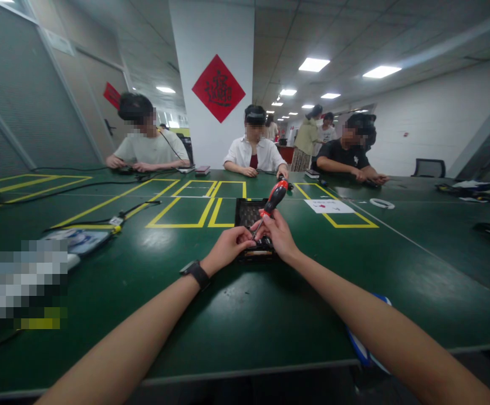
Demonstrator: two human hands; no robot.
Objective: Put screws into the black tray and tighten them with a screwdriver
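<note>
A screwdriver point(277, 197) with a black and red handle leans up and to the right, its thin metal shaft pointing down to the left. My right hand point(279, 233) has its fingers closed on it just below the handle. At the shaft's lower end, my left hand point(231, 246), with a dark watch on the wrist, is closed in a pinch; what lies between its fingertips is too small to make out. Beneath both hands an open black tool case point(255, 260) rests on the table, its lid raised at the far side. My hands hide much of its inside.
The green table point(177, 315) carries yellow tape outlines. A white paper sheet point(329, 206) and a white tape ring point(382, 203) lie to the right. Cables and a flat packet point(82, 239) are at the left. Several people sit across the table.
</note>
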